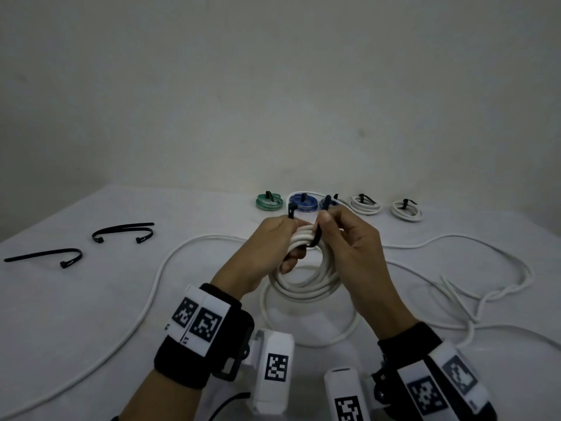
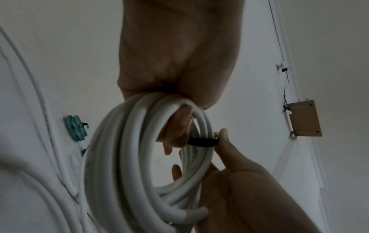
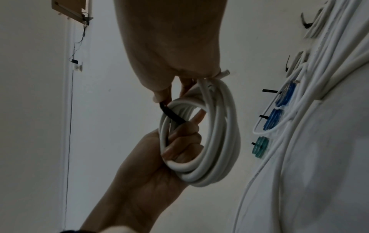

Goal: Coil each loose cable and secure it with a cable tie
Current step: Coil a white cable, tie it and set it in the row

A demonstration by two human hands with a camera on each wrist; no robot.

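Both forearms are bare. Each wrist wears a black wristband with white panels printed with black square markers, and a white camera housing carrying another marker.

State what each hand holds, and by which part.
Left hand: grip around the gathered loops at the top of the coiled white round cable. Right hand: pinches the black plastic cable tie by its strap, passed through the coil.

Dim, flat, greyish light fills all three views with no glare, the hands throwing only a faint soft shadow beneath the white cable coil, whose strands nearest the left wrist camera blur, while the head view bows and darkens toward its corners.
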